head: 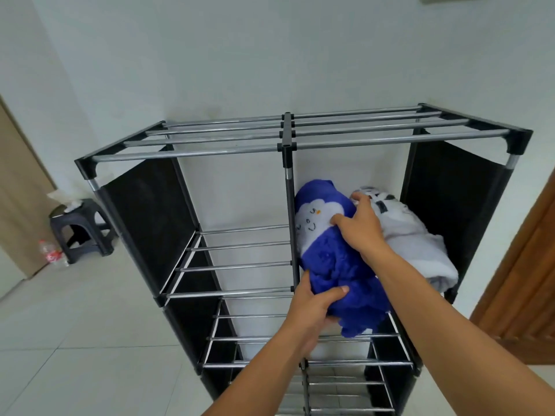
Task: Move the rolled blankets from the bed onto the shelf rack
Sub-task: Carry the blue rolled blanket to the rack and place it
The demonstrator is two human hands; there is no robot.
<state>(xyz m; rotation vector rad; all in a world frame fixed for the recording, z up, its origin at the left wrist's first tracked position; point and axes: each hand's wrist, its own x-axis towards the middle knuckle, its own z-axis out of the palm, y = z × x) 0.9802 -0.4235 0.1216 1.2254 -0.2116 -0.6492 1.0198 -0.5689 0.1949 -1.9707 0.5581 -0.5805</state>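
Both hands grip blue blanket | L hand fingers clamp near end | R hand fingers spread on top | rack upper-R bay

We get even, soft daylight-type light, cool cast, no single source in frame. White wall reads bright without clipping. Shadows weak and diffuse: a faint one under the black stool, soft shading inside the shelf rack against its dark side panels. Mild specular streaks on the chrome top bars, no real glare. Strong wide-angle distortion: rack bars bow, the wooden door leans in at the right edge, floor tiles stretch. Overall slightly soft with compression smear; forearms at the bottom edge blur a bit. The blue blanket shows saturated colour, and its fabric detail is mushy.
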